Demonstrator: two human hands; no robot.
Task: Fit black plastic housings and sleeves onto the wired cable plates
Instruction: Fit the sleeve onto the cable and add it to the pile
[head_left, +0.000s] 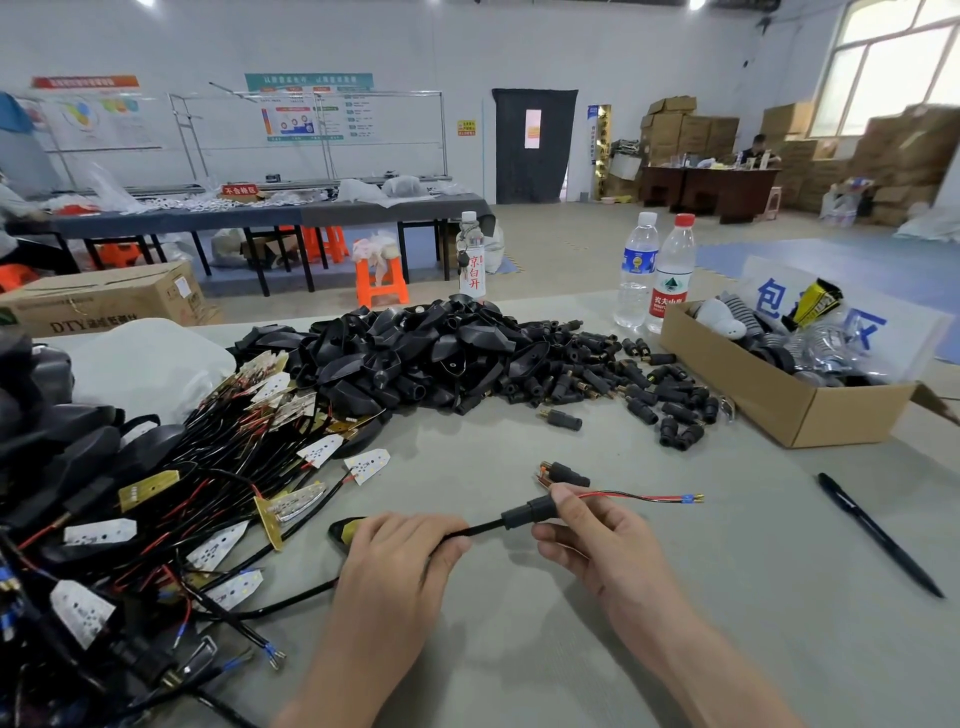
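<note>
Left hand (395, 561) grips black cable (483, 529); right hand (597, 540) pinches sleeve (527, 512) threaded on it. Risk: if the sleeve slips outward, it likely snags the crimp terminals (691, 500) and strains the thin wires (634, 496).

Carton (104, 301) reads "DTY" (bottle (471, 260): 京白开).

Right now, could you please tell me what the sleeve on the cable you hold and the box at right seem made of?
The sleeve on the cable looks like black plastic or rubber, smooth with a dull sheen; I cannot tell which. The box looks like brown cardboard, with folded flaps and raw edges.
</note>
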